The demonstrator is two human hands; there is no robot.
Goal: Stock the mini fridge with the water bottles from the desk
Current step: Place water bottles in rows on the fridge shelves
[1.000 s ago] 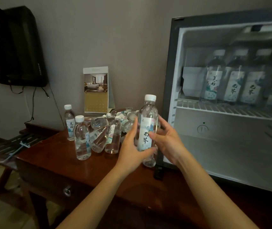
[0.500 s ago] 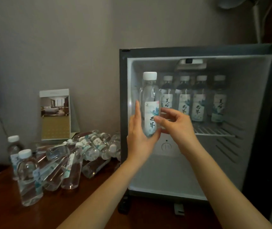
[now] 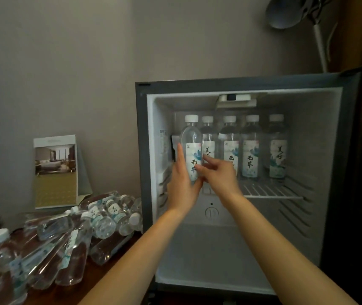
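The mini fridge (image 3: 241,83) fills the frame from centre to 3 o'clock. Its door is open, so you have a straight reach into the cavity. It stands on the desk (image 3: 50,297), whose wooden top runs out toward 8 o'clock. The loose bottles (image 3: 70,234) are heaped there, most on their sides and two upright at the 9 o'clock edge. They lie just beside the fridge, which keeps each carry short. A printed card (image 3: 54,172) stands against the wall behind the heap. Inside the fridge, the wire shelf (image 3: 270,191) carries the stocked row (image 3: 250,150) of four bottles. These stand upright with labels facing you and sit toward the back. The free slot lies at the 9 o'clock end of that row. The held bottle (image 3: 192,137) is upright at that slot, in front of the leftmost stocked bottle and near the fridge's left wall. Whether its base touches the shelf cannot be told, because your hands cover it. Your left hand (image 3: 182,188) grips the lower body, with the thumb wrapped across the front and the forefinger laid straight up the 9 o'clock side as a guide. Your right hand (image 3: 217,175) pinches the label from 3 o'clock with bent fingers, probably to steady the bottle against tipping. Judged from this, several placements remain.
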